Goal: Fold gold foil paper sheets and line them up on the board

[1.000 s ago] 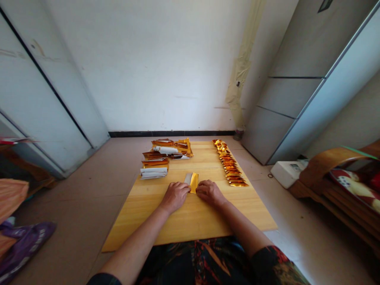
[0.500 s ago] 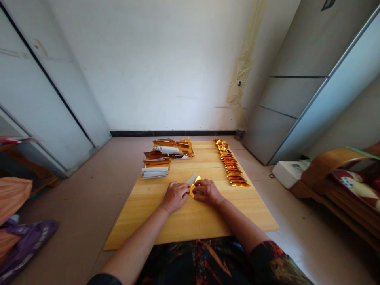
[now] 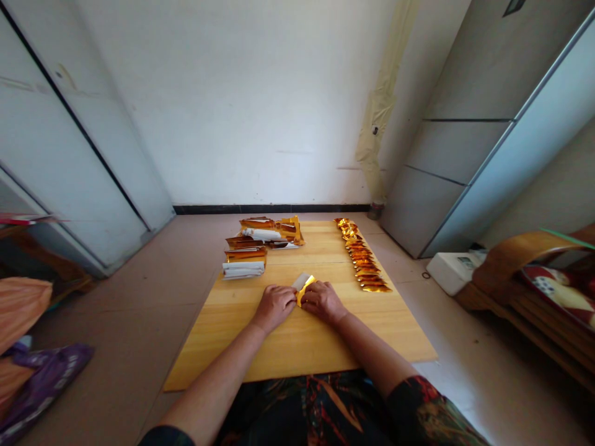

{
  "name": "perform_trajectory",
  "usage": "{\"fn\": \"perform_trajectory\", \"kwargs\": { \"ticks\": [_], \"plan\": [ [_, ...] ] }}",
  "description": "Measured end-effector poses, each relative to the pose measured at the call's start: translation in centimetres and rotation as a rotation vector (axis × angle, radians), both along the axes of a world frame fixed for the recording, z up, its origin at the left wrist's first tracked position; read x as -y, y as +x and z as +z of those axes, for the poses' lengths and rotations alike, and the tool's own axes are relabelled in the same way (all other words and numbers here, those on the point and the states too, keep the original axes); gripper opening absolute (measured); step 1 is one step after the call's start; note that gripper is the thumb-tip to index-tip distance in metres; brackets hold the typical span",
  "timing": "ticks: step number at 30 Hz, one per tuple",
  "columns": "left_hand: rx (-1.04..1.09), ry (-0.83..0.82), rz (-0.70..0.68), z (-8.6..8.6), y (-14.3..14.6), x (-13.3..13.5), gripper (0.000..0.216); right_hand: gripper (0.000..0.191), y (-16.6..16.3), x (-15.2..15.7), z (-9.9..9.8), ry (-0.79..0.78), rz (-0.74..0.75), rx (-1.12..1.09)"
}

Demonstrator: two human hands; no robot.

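A small sheet of gold foil paper (image 3: 303, 285), gold on one side and silver-white on the other, lies on the wooden board (image 3: 297, 347) in front of me. My left hand (image 3: 274, 305) pinches its left edge with curled fingers. My right hand (image 3: 321, 301) is closed on its right side, pressing a fold over. Most of the sheet is hidden under my fingers. A row of several folded gold pieces (image 3: 362, 257) runs along the board's right edge.
Stacks of gold and white paper (image 3: 253, 248) sit at the board's far left. The board lies on a tiled floor. A grey cabinet (image 3: 465, 142) stands at right, a wooden chair (image 3: 525, 272) and a white box (image 3: 449, 269) beside it. Bags (image 3: 32, 371) lie at left.
The sheet's right half has been folded over toward the left and now stands at an angle. My right hand shifted slightly left toward my left hand.
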State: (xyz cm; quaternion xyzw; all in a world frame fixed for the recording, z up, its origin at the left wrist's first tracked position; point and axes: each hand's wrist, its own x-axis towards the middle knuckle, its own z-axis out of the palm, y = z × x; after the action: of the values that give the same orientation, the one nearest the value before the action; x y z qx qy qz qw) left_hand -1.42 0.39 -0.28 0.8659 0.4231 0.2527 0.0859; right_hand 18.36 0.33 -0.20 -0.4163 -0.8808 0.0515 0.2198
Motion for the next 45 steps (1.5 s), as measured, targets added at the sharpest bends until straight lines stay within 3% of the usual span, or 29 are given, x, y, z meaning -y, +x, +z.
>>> {"fn": "perform_trajectory", "kwargs": {
  "ticks": [11,19,29,45],
  "plan": [
    [0.007,0.015,-0.007,-0.2,0.0,-0.1,0.012,0.010,0.8,-1.5,-0.3,-0.113,0.120,-0.046],
    [0.005,0.004,-0.005,0.1,0.0,0.2,0.012,0.008,0.3,-2.0,-0.1,-0.066,0.168,-0.057],
    [-0.004,0.056,-0.003,-0.1,0.1,0.1,0.012,0.012,0.0,-1.8,-0.7,-0.085,0.121,-0.196],
    [0.058,0.046,-0.022,-1.1,-0.2,-0.3,0.012,0.017,-0.4,-1.3,-0.3,-0.111,-0.015,-0.204]
  ]
}}
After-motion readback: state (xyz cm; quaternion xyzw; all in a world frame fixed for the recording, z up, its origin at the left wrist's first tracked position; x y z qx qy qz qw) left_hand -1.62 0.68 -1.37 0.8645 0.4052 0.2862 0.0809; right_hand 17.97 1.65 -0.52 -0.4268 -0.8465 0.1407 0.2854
